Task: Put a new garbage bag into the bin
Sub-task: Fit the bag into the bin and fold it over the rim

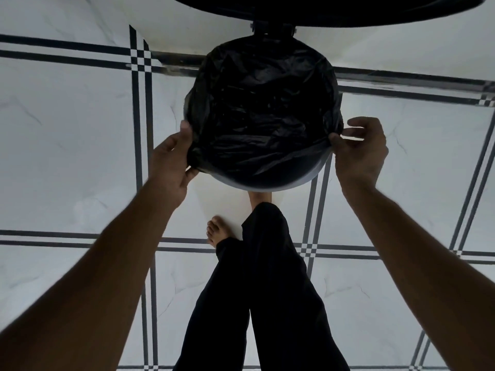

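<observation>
A round bin stands on the tiled floor just ahead of my feet, its dark lid raised at the top of the view. A crumpled black garbage bag fills its mouth and is folded over most of the rim; the pale rim still shows along the near right side. My left hand grips the bag's edge at the bin's left rim. My right hand pinches the bag's edge at the right rim between thumb and fingers.
White marble-look floor tiles with dark double stripes spread all around the bin. My legs in dark trousers and a bare foot stand right below the bin; the other foot reaches under its front.
</observation>
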A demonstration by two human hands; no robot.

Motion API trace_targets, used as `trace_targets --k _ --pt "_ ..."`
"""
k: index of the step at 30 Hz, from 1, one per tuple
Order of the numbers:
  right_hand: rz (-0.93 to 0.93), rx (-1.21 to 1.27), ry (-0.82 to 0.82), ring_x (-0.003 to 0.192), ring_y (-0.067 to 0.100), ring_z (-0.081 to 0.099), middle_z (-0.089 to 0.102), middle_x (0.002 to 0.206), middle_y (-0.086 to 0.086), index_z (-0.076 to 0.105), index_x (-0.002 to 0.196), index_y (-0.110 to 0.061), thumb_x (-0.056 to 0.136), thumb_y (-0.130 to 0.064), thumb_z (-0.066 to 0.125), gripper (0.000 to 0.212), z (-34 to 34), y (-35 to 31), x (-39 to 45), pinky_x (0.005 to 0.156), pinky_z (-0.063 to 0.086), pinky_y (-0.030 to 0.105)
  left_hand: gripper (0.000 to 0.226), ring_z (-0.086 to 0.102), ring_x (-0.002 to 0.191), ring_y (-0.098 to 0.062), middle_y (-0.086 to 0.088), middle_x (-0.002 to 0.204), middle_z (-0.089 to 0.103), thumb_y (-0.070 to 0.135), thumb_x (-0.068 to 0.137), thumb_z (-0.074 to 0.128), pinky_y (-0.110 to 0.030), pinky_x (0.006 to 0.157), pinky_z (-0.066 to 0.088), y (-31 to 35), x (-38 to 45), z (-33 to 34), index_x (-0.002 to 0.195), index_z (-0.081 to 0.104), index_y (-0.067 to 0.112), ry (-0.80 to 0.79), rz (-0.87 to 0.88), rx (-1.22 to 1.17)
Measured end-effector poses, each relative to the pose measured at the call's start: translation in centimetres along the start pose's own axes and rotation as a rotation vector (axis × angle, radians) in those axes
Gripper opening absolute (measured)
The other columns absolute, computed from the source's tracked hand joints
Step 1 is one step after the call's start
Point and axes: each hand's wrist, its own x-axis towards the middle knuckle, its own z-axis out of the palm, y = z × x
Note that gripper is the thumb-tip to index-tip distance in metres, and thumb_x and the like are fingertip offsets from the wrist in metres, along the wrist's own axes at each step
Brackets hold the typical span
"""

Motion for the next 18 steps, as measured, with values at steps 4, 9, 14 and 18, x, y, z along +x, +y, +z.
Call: trace_targets --k 4,9,14,18 --pt "-0.004 0.003 0.007 0.059 0.0 0.057 0.062 0.073 -0.004 0.057 0.096 -0.018 0.08 -0.004 0.065 0.022 0.0 0.1 0.0 0.06 0.044 0.007 0.015 0.072 0.087 -0.01 0.004 0.092 0.076 0.017 0.085 0.072 -0.025 0.071 0.058 -1.4 -0.2 -1.4 0.099 0.068 0.022 -0.121 0.026 0.006" --pt "-0.075 -0.083 -0.044 0.074 0.013 0.047 0.047 0.08 -0.009 0.043 0.087 -0.026 0.074 0.002 0.038 0.031 -0.6 1.0 0.1 0.068 0.057 0.049 0.034 0.071 0.086 -0.014 -0.003 0.095 0.071 -0.014 0.083 0.063 -0.022 0.074 0.059 -2.0 -0.6 -1.9 0.104 0.06 0.012 -0.114 0.062 0.112" --pt "-0.05 -0.18 -0.137 0.079 0.018 0.062 0.057 0.094 0.001 0.056 0.084 -0.021 0.076 0.008 0.039 0.035 -0.1 0.9 -0.1 0.073 0.058 0.038 0.026 0.07 0.089 -0.027 -0.008 0.087 0.067 -0.005 0.081 0.068 -0.035 0.08 0.061 -2.2 0.0 -1.3 0.098 0.058 0.012 -0.017 0.099 0.446" --pt "0.128 -0.08 -0.113 0.064 0.019 0.069 0.069 0.073 0.0 0.069 0.084 -0.014 0.083 -0.005 0.051 0.02 -0.4 0.7 0.2 0.071 0.061 0.036 0.012 0.072 0.083 -0.032 -0.01 0.084 0.075 0.026 0.074 0.062 -0.049 0.081 0.06 -2.0 -0.2 -1.1 0.08 0.065 0.017 0.003 0.097 0.862"
